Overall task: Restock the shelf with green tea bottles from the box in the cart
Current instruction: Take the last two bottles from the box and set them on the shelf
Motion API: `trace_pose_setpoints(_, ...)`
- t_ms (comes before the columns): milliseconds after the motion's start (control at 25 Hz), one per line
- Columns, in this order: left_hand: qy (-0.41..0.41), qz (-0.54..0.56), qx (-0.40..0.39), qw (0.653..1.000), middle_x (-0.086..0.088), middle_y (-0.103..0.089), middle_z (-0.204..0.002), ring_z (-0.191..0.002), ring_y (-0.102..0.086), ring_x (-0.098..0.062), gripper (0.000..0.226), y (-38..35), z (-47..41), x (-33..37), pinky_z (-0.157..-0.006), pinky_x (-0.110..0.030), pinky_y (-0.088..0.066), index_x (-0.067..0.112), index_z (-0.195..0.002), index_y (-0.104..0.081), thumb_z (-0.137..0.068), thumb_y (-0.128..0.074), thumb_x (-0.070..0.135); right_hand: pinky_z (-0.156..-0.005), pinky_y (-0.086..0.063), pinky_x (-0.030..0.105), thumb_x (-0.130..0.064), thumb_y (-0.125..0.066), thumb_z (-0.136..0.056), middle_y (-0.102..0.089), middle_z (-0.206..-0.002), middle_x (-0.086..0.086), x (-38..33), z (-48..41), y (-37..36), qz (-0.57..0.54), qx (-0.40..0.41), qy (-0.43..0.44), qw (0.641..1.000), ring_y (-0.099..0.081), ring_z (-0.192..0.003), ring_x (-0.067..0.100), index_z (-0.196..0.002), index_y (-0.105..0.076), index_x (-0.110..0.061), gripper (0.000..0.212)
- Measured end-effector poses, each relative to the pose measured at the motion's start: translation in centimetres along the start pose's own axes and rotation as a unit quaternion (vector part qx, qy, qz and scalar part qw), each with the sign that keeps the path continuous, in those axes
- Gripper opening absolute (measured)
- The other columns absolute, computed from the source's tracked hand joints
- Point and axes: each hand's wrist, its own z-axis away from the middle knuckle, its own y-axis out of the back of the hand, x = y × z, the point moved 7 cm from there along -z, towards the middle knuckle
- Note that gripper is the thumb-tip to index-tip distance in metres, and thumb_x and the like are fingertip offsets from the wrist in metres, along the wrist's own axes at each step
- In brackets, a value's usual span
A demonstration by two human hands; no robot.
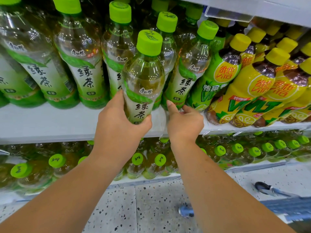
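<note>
1. From my remote seat, the head camera looks at a white shelf (50,121) packed with drinks.
2. The left hand (117,121) holds one green tea bottle (143,78), with its fingers and thumb wrapped firmly round the lower body.
3. This bottle is clear plastic with a lime-green screw cap embossed with a leaf. Pale yellow-green tea fills it. Its label is white fading to green, with a green leaf band and bold black Chinese characters running downwards.
4. It stands nearly upright over the front part of the shelf, ahead of the row of matching bottles (80,68). The thumb hides its base, so I cannot tell whether it rests on the shelf.
5. The right hand (183,121) is just beside it, on the right. Its forefinger and thumb reach to the base of the neighbouring bottle (186,76) while the other fingers curl in. I cannot tell whether it pinches that base or only touches it.
6. Further right lie yellow-capped lemon tea bottles (252,91), tilted on their sides.
7. The lower shelf carries more green-capped bottles (138,162).
8. Below is a speckled floor (151,207), with a blue frame and a dark wheel (262,187) at lower right.
</note>
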Motion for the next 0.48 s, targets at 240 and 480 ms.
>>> trace_pose_setpoints(240, 0.026, 0.020, -0.015, 0.999, 0.018, -0.070, -0.094, -0.088, -0.066, 0.005, 0.042, 0.1, -0.1, -0.3, -0.072, -0.007, -0.051, 0.035, -0.106, -0.060, -0.075, -0.085, 0.023, -0.078, -0.050, 0.024, -0.037, -0.075, -0.085, -0.055, -0.069, -0.010, 0.3, 0.0, 0.3, -0.002, -0.042, -0.023, 0.999, -0.061, -0.073, 0.012, -0.108, -0.070, -0.006, 0.039)
trace_pose_setpoints(480, 0.049, 0.044, -0.060, 0.996, 0.016, -0.070, -0.097, -0.089, -0.065, 0.005, 0.043, 0.2, -0.5, -0.8, -0.073, -0.010, -0.051, 0.035, -0.104, -0.063, -0.072, -0.088, 0.022, -0.085, -0.057, 0.025, -0.017, -0.065, -0.093, -0.069, -0.103, -0.013, -4.4, 4.4, 1.3, -0.081, -0.206, 0.059, 0.973, -0.066, -0.093, -0.005, -0.123, -0.065, -0.020, 0.029)
